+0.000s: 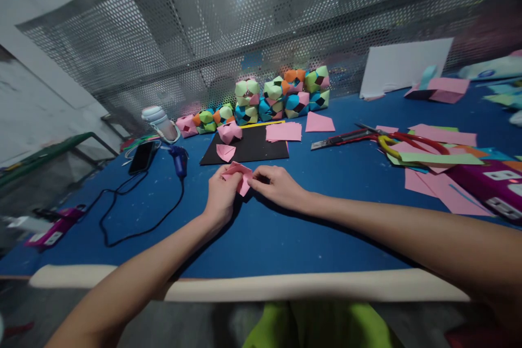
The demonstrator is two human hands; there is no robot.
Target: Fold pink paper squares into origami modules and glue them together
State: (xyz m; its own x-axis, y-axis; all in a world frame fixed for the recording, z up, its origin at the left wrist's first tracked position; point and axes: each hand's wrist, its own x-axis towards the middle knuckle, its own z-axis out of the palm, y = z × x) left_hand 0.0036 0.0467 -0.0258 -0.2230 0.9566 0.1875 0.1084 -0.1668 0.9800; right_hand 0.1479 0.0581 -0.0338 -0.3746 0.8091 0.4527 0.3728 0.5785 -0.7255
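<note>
A pink folded paper piece is held just above the blue table, in front of the black sheet. My left hand grips it, with the thumb pressed over its face. At its right edge, my right hand pinches the paper between thumb and fingertips. Beyond them a small pink folded unit lies on the black sheet. A pink paper ball sits at that sheet's back left corner, and a stack of pink paper slips rests at its right.
Colourful folded paper balls are stacked along the perforated metal screen. A cutter knife and red-and-yellow scissors lie right, near loose paper and a purple power strip. At left are a blue glue gun with its cord, a phone and a bottle.
</note>
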